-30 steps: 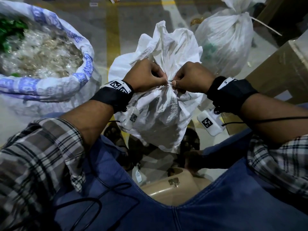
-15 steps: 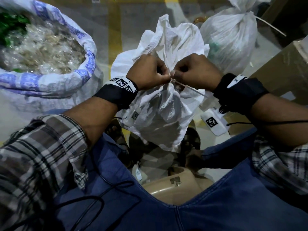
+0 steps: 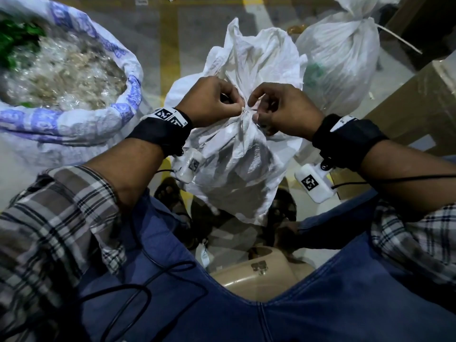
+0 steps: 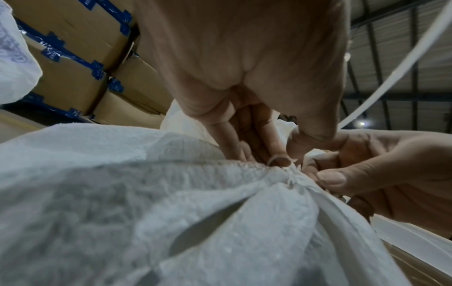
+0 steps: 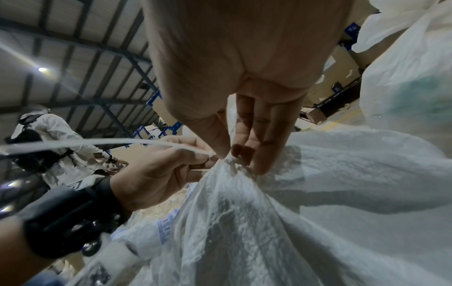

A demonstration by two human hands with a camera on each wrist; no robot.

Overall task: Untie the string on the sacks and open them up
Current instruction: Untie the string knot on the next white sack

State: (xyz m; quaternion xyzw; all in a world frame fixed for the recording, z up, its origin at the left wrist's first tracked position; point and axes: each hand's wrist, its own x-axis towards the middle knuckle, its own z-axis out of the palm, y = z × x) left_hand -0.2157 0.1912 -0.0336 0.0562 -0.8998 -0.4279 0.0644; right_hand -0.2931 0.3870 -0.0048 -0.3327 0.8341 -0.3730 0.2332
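Observation:
A white woven sack [image 3: 237, 174] stands between my knees, its neck bunched and tied with a thin white string [image 3: 245, 111]. My left hand [image 3: 238, 108] pinches the string at the knot from the left. My right hand [image 3: 253, 112] pinches the same knot from the right, thumb under it. In the left wrist view my left hand [image 4: 286, 154] has its fingertips on the knot [image 4: 291, 174], and a loose strand [image 4: 403, 58] runs up to the right. The right wrist view shows my right hand [image 5: 234, 156] at the sack's neck, with the strand [image 5: 73, 144] leading off left.
A big open sack with blue print [image 3: 128, 95], full of clear plastic scraps, stands on my left. Another tied white sack [image 3: 340, 58] is behind on the right, beside a cardboard box [image 3: 419, 99]. I sit on a beige stool [image 3: 259, 275]. Another person [image 5: 49, 139] works nearby.
Half a second ago a strand was drawn out toward the lower right. Now my right fingers are back at the knot, less tightly curled, while the left hand stays there.

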